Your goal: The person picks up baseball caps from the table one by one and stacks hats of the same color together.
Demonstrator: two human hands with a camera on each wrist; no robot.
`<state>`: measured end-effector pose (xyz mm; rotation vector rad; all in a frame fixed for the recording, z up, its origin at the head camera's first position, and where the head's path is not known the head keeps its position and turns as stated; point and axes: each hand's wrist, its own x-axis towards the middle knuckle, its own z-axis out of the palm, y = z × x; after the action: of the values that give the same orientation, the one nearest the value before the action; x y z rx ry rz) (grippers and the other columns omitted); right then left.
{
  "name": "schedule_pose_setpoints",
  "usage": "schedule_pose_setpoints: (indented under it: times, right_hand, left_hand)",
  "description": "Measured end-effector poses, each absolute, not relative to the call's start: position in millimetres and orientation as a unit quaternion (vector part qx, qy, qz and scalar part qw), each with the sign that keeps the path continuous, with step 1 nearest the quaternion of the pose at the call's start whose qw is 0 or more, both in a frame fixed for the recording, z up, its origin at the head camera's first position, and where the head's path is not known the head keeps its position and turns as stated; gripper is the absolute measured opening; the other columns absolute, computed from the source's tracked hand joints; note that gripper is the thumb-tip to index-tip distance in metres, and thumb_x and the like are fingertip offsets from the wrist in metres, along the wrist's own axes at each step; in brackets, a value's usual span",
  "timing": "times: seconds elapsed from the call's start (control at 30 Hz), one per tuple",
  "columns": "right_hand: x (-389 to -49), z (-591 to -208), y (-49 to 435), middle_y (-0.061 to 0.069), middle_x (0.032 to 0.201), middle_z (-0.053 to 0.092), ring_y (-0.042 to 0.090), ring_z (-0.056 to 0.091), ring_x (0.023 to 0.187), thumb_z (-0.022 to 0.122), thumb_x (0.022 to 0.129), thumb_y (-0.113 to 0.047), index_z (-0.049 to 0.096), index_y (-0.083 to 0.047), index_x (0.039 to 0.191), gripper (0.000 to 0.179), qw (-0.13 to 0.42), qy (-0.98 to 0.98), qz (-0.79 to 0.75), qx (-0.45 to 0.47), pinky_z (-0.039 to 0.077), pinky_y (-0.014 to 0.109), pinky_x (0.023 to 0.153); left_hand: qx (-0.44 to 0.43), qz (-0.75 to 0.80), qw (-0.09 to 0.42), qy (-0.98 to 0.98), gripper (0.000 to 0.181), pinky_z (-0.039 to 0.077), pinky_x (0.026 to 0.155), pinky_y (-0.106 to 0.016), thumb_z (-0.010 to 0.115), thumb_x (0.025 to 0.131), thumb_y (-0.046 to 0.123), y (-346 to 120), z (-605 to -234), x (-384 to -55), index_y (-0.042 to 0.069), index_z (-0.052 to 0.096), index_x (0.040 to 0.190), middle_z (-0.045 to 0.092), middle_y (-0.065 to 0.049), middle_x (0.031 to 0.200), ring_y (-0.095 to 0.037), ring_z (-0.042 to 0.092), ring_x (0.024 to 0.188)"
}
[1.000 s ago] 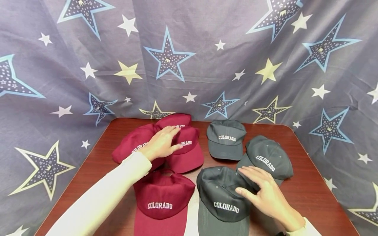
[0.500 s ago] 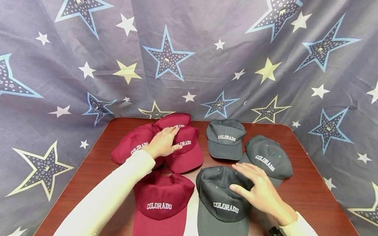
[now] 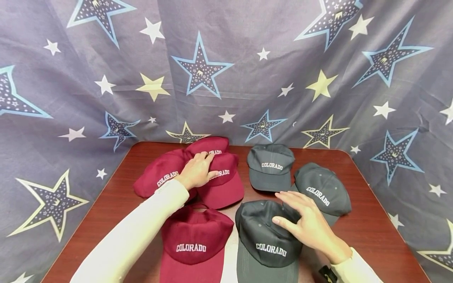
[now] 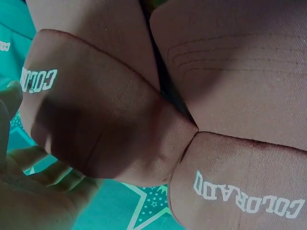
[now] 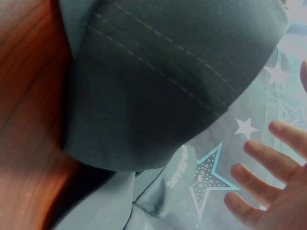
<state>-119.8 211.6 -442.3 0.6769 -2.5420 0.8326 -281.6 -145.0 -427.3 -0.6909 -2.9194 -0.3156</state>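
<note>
One red cap [image 3: 223, 184]: centre of the frame, left of middle, upright on its brim; the left hand [image 3: 196, 171] is at its crown.
Left hand: thumb by the COLORADO lettering, fingers bent over the far side, crown between them; whether they press on it I cannot tell.
Red cap grip: best, I judge, to pinch the soft crown front to back, lightly, so it does not buckle.
Neighbours: fingertips should keep clear of the back red cap [image 3: 209, 143] and left red cap [image 3: 159, 173], which crowd it and could get dragged; raising it before any sideways move seems safest.
Red cap look: deep maroon, white arched lettering, curved brim; brownish in the left wrist view.
Near red cap [image 3: 192, 247]: lower centre, brim towards the bottom edge, crown dented.
Right hand [image 3: 308, 224]: fingers spread and nearly straight, nothing held, over the right side of the near gray cap [image 3: 265, 236].
Other gray caps: back gray cap [image 3: 270, 167] upright right of centre; right gray cap [image 3: 322, 190] turned askew.
Surface [image 3: 375, 239]: reddish wood grain.
Cloth [image 3: 233, 94]: gray-violet with stars, filling the upper frame.
</note>
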Motion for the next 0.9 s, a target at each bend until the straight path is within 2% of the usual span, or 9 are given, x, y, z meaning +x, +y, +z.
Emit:
schedule_pose_setpoints:
  times: [0.17, 0.43, 0.67, 0.9]
  right_hand:
    - [-121, -442, 210, 0.001, 0.136, 0.066, 0.027, 0.055, 0.129, 0.087, 0.081, -0.042, 0.066, -0.027, 0.137, 0.062, 0.192, -0.904, 0.295, 0.245, 0.038, 0.055, 0.106]
    - [-124, -444, 210, 0.003, 0.135, 0.066, 0.028, 0.055, 0.129, 0.088, 0.08, -0.04, 0.067, -0.026, 0.137, 0.063, 0.195, -0.903, 0.293, 0.246, 0.038, 0.057, 0.106]
    - [-125, -444, 209, 0.003, 0.135, 0.066, 0.028, 0.055, 0.129, 0.088, 0.08, -0.042, 0.067, -0.027, 0.136, 0.061, 0.188, -0.906, 0.294, 0.239, 0.037, 0.057, 0.106]
    - [-127, -442, 209, 0.008, 0.134, 0.067, 0.031, 0.056, 0.128, 0.089, 0.079, -0.039, 0.068, -0.024, 0.135, 0.061, 0.191, -0.904, 0.296, 0.242, 0.038, 0.057, 0.106]
  left_hand:
    - [-0.237, -0.097, 0.07, -0.964, 0.068, 0.047, 0.103, -0.055, 0.072, 0.095, 0.041, -144, -431, -284, -0.001, 0.051, 0.145, 0.056, -0.025, 0.14, -0.043, 0.053, 0.126]
    - [-0.245, -0.122, 0.082, -0.958, 0.056, 0.048, 0.1, -0.054, 0.075, 0.094, 0.034, -144, -431, -284, 0.003, 0.061, 0.138, 0.061, -0.02, 0.132, -0.04, 0.055, 0.118]
    - [-0.251, -0.133, 0.081, -0.955, 0.045, 0.049, 0.099, -0.054, 0.076, 0.094, 0.027, -146, -429, -283, 0.004, 0.064, 0.131, 0.066, -0.018, 0.129, -0.04, 0.061, 0.115]
    - [-0.252, -0.186, 0.096, -0.945, 0.038, 0.052, 0.095, -0.052, 0.078, 0.092, 0.022, -148, -422, -283, 0.009, 0.069, 0.127, 0.07, -0.012, 0.126, -0.035, 0.066, 0.115]
